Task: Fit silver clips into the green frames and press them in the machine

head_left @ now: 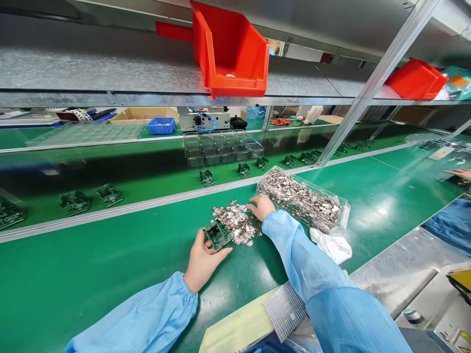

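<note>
My left hand [203, 262] grips a green circuit board assembly [219, 234] by its edges, thumb in front and fingers behind. The board is tilted above the near left side of a loose heap of small silvery metal pieces [241, 226] on the green work surface. At the heap's upper right edge is my right hand [262, 206], its fingers curled and pinched down at the pieces. What is between those fingertips is too small to make out. Just right of that hand stands a clear plastic tray [346, 215] full of the same metal pieces.
Several green board assemblies [243, 170] sit on the green strip [176, 181] behind a metal rail. Behind them is a clear compartment tray [222, 149]. A red bin [239, 86] hangs over the shelf edge. White crumpled material [333, 245] lies by the tray. A co-worker's hand [459, 173] shows far right.
</note>
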{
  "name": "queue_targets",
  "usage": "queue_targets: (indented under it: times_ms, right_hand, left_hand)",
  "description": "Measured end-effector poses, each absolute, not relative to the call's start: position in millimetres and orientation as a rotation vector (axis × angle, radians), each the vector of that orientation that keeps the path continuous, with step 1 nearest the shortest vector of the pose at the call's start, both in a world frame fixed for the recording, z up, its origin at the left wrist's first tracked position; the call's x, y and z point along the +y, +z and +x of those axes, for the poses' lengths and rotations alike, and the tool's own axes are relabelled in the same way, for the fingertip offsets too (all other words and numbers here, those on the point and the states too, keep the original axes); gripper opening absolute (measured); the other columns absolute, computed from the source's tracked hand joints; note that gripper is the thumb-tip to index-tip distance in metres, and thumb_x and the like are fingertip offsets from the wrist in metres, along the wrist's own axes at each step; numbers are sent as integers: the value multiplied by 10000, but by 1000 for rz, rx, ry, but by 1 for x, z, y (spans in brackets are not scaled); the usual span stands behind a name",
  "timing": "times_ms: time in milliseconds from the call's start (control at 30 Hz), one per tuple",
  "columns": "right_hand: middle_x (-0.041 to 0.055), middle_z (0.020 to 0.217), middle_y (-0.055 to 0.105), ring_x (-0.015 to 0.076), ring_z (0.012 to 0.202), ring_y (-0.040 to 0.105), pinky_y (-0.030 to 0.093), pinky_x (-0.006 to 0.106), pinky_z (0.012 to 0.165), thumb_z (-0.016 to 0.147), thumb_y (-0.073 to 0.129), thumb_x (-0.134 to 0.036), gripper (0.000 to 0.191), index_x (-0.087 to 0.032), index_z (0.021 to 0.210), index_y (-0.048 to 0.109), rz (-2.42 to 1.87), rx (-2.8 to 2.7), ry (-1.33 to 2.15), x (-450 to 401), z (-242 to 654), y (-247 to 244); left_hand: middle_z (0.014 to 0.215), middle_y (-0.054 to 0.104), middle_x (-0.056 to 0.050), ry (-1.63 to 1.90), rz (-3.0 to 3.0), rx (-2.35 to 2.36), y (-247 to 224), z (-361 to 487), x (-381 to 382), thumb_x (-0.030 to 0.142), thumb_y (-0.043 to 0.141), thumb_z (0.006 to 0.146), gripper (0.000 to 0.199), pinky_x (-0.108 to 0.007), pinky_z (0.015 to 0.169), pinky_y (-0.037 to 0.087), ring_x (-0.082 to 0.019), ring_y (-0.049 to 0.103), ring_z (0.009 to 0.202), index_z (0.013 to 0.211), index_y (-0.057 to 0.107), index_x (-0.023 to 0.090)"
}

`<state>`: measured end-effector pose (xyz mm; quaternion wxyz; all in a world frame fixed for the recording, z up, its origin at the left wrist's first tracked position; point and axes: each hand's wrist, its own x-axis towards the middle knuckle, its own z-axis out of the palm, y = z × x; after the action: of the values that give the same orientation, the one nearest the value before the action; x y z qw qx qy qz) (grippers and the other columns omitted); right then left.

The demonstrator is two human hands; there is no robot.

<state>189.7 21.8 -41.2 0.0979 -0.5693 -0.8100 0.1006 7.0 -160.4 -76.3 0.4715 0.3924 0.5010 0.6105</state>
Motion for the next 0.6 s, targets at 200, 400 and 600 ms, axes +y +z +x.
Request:
queue_targets:
  times_ms: [200,400,600]
  right_hand:
    - [121,1045,641,252,1057,569,477,389,892,856,661,-184,70,-142,805,682,-1680,-2283,321,24,175,-52]
    - [52,784,690,197,753,659,531,298,703,858,606,-200,92,-177,821,686,-1533,-2206,561,-15,188,-27]
    - [42,821,703,177,737,661,531,288,676,849,579,-297,170,-198,867,715,-1205,-2052,891,-111,218,-9]
  left_hand:
    - [1048,716,-77,1457,975,1167,-80,5,-152,303,861,588,609,-401,771,640,-260,735,910,1017,431,256]
    - [1153,682,-83,1473,966,1126,-78,3,-151,275,844,610,623,-393,855,618,-257,709,1009,1096,454,262]
    - [1167,649,-68,1483,1004,1098,-72,16,-159,249,840,585,657,-364,841,612,-228,720,934,1125,466,270]
